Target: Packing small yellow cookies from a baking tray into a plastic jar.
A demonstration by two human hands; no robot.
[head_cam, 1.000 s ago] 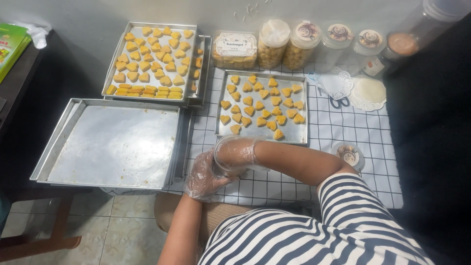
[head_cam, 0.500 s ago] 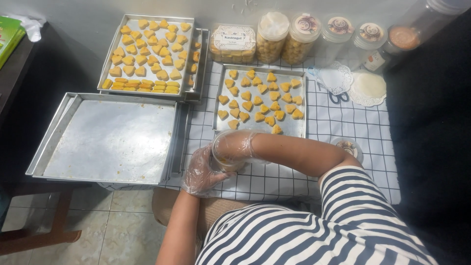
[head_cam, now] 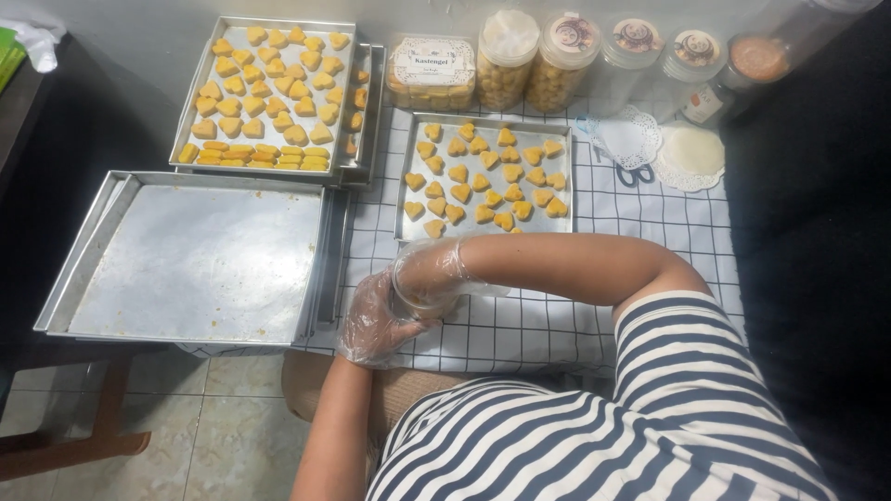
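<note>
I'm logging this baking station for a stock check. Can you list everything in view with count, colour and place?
Empty baking tray: one on top of a stack, silver, front left.
Tray of cookies: one on top of a stack, silver with yellow pieces, back left.
Small tray: one, silver, holding yellow heart-shaped cookies, centre.
Cloth: one, white with dark grid, under the small tray.
Lidded jars: about six, clear, back row.
Rectangular tub: one, clear, back row.
Doilies: two, white, back right.
Small jar: one, clear, between the hands.
Left hand: gloved, on the small jar.
Right hand: gloved, over its top.
</note>
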